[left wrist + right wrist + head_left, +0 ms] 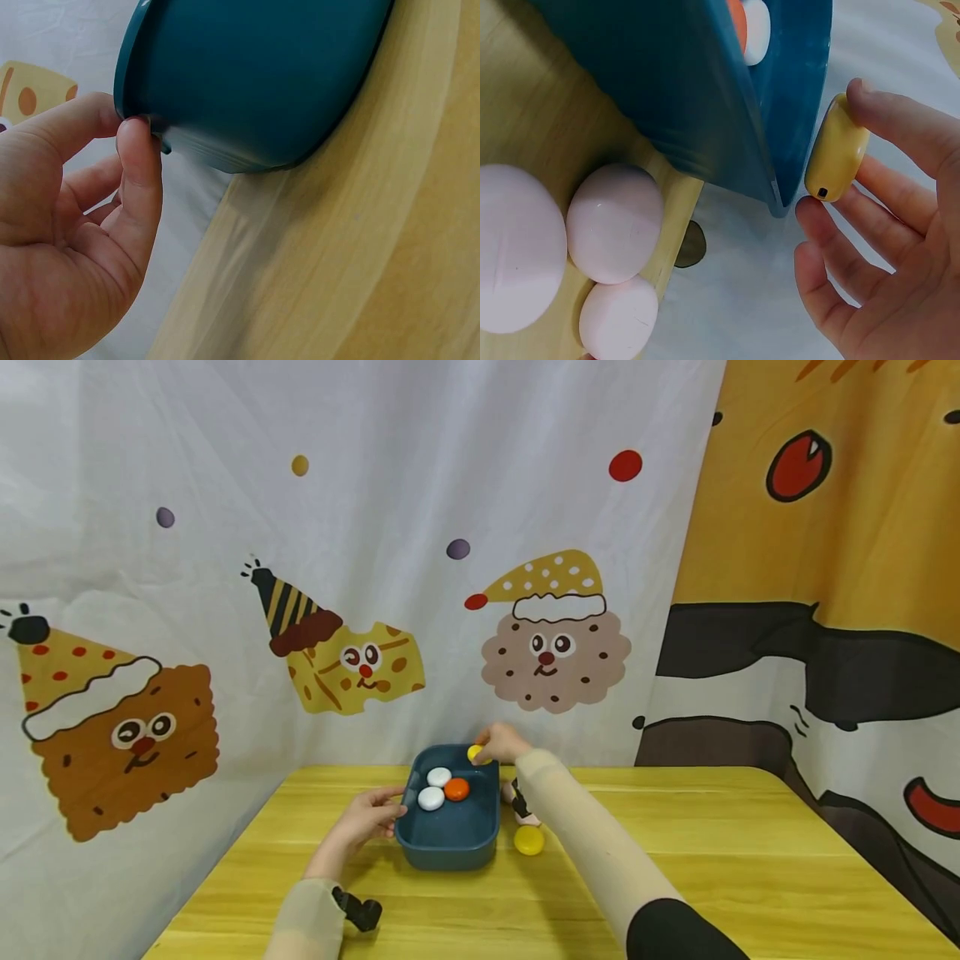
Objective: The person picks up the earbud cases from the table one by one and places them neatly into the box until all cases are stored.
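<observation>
A dark teal plastic box (450, 857) stands on the wooden table, holding two white rounded discs (431, 798) and an orange one (457, 789). My left hand (369, 816) pinches the rim at its left side between thumb and forefinger, the other fingers curled below, as the left wrist view shows. Over the box's far right corner, my right hand (504, 743) pinches a yellow rounded disc (838, 150) between thumb and fingertips. That disc has a small black mark on its edge. A second yellow disc (528, 840) lies on the table right of the box.
Several pale pink, egg-like rounded pieces (615, 225) sit on the table (712, 852) right of the box, partly behind my right forearm in the head view. A printed curtain (450, 468) hangs directly behind the table's far edge.
</observation>
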{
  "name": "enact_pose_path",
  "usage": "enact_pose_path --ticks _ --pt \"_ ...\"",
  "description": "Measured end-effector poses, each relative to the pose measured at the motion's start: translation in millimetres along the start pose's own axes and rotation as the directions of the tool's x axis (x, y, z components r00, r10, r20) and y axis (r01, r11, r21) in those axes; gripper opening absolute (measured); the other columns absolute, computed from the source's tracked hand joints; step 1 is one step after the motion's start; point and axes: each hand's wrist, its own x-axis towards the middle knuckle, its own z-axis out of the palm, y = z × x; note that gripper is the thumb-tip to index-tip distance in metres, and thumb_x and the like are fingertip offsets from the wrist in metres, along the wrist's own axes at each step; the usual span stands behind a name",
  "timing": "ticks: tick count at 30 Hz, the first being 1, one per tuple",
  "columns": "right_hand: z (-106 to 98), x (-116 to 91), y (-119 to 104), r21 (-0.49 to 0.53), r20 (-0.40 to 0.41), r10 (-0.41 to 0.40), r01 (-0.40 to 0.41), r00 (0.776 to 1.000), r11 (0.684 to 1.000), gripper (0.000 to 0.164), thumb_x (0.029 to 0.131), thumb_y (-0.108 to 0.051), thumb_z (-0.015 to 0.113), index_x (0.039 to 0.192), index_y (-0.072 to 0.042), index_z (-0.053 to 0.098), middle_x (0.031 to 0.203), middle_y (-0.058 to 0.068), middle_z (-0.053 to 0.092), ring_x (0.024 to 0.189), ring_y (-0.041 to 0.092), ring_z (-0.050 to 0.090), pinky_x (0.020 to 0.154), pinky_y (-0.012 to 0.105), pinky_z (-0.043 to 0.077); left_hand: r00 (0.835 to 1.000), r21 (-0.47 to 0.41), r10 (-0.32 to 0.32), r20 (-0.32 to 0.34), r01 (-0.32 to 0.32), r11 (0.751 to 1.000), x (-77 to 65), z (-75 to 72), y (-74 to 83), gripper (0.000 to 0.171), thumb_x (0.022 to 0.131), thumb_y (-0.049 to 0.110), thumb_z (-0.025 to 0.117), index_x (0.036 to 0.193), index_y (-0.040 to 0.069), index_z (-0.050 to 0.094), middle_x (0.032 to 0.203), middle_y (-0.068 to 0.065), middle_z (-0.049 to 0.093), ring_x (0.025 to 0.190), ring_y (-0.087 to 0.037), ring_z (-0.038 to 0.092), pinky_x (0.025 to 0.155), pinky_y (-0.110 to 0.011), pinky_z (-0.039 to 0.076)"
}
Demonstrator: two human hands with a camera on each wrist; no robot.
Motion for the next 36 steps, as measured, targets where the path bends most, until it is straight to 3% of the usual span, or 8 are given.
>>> enact_pose_path --ticks 10,21,28,36 --pt "2.4 1.5 1.7 0.0 -0.004 0.02 -0.02 1.0 1.0 0.045 0.074 -0.015 0.083 0.114 0.002 0.069 0.111 0.012 0.066 0.096 0.025 0.061 0.085 0.036 0.052 1.0 0.011 -0.005 0.004 0.005 1.0 1.7 2.3 -0.3 0.051 0.092 0.003 0.061 0.139 -0.007 0.046 0.083 -0.008 0.053 0.058 -0.012 0.052 0.056 -0.025 0.052" --pt "-3.4 -5.6 6.2 -0.016 -0.017 -0.004 0.004 1.0 1.0 0.046 0.078 -0.015 0.08 0.118 0.003 0.067 0.116 0.016 0.065 0.103 0.029 0.061 0.085 0.037 0.052 1.0 0.021 -0.007 -0.004 0.007 1.0 1.1 4.9 1.9 0.05 0.092 0.004 0.061 0.139 -0.006 0.047 0.083 -0.009 0.053 0.059 -0.013 0.052 0.056 -0.028 0.052" --pt "-8.0 -6.2 9.8 0.045 -0.013 0.014 -0.013 1.0 0.999 0.045 0.079 -0.015 0.079 0.119 0.002 0.067 0.117 0.015 0.065 0.097 0.028 0.064 0.079 0.037 0.054 1.0 0.011 -0.007 0.0 0.007 1.0 1.1 4.3 1.5 0.051 0.092 0.004 0.062 0.14 -0.007 0.046 0.083 -0.009 0.053 0.059 -0.014 0.051 0.057 -0.028 0.052" --pt "-20.8 -9.1 21.0 0.048 -0.018 0.01 -0.009 1.0 0.999 0.047 0.082 -0.02 0.077 0.122 0.0 0.066 0.12 0.013 0.064 0.111 0.031 0.059 0.092 0.043 0.049 1.0 0.029 -0.014 -0.012 0.014 0.999 -0.5 1.2 1.8 0.05 0.093 0.004 0.061 0.139 -0.007 0.046 0.086 -0.01 0.053 0.06 -0.015 0.051 0.057 -0.028 0.052"
